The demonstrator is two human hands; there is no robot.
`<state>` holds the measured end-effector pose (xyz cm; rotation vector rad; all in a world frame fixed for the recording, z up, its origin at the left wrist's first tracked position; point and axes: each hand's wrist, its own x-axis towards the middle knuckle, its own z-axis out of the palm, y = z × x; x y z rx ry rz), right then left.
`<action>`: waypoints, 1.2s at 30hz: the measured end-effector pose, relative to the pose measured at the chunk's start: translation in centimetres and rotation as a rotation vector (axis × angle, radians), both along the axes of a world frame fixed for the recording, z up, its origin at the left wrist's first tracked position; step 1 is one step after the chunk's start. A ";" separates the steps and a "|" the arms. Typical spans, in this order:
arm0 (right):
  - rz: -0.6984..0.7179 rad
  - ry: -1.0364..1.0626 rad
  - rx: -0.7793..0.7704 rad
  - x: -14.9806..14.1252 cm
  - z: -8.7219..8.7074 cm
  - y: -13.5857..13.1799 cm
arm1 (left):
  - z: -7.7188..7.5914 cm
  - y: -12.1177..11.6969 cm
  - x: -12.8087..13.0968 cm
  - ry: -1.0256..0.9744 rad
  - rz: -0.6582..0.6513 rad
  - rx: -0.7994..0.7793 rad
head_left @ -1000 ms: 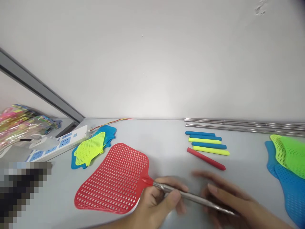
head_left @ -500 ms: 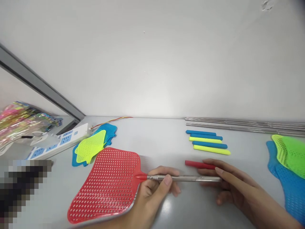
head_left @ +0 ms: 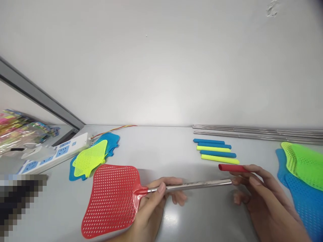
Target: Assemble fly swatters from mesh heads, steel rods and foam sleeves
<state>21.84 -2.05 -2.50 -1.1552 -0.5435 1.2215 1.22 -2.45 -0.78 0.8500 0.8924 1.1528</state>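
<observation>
My left hand (head_left: 161, 198) is closed around the metal rod (head_left: 202, 185) of a fly swatter, near where the rod joins the red perforated swatter head (head_left: 111, 198). The rod points to the right, and its bare end is just left of my right hand (head_left: 262, 195). Between its fingers my right hand holds a red handle sleeve (head_left: 232, 168), whose open hollow end faces left. The sleeve lies above and beyond the rod's end, apart from it.
Several blue and yellow handle sleeves (head_left: 217, 154) lie behind. Metal rods (head_left: 257, 134) run along the wall. Blue and green swatter heads (head_left: 308, 164) are at right; yellow and blue ones (head_left: 91, 158) lie left beside a power strip (head_left: 60, 151). Plastic-wrapped goods (head_left: 22, 131) sit far left.
My right hand has moved right with the red sleeve, off the rod's end, which is now exposed. The swatter has shifted and its rod now tilts slightly up to the right.
</observation>
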 end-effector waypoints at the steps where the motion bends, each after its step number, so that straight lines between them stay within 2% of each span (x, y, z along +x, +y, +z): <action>1: 0.012 -0.002 0.012 0.0 0.0 0.0 | 0.0 0.1 0.0 -0.001 -0.005 0.005; 5: 0.033 -0.011 0.029 0.0 0.0 0.0 | 0.0 0.1 0.0 -0.002 -0.032 0.028; 10: 0.031 0.031 0.032 -0.1 -0.2 0.0 | 0.1 -0.1 0.1 0.007 0.008 0.016; 21: 0.047 0.083 0.038 -0.1 -0.5 0.3 | 0.0 0.2 0.2 0.027 0.005 0.003; 30: 0.056 0.038 0.074 0.0 -0.3 0.0 | -0.2 0.4 0.3 0.059 0.016 -0.038; 36: 0.077 -0.014 0.024 -0.1 -0.4 0.0 | -0.3 0.5 0.3 0.049 0.000 -0.010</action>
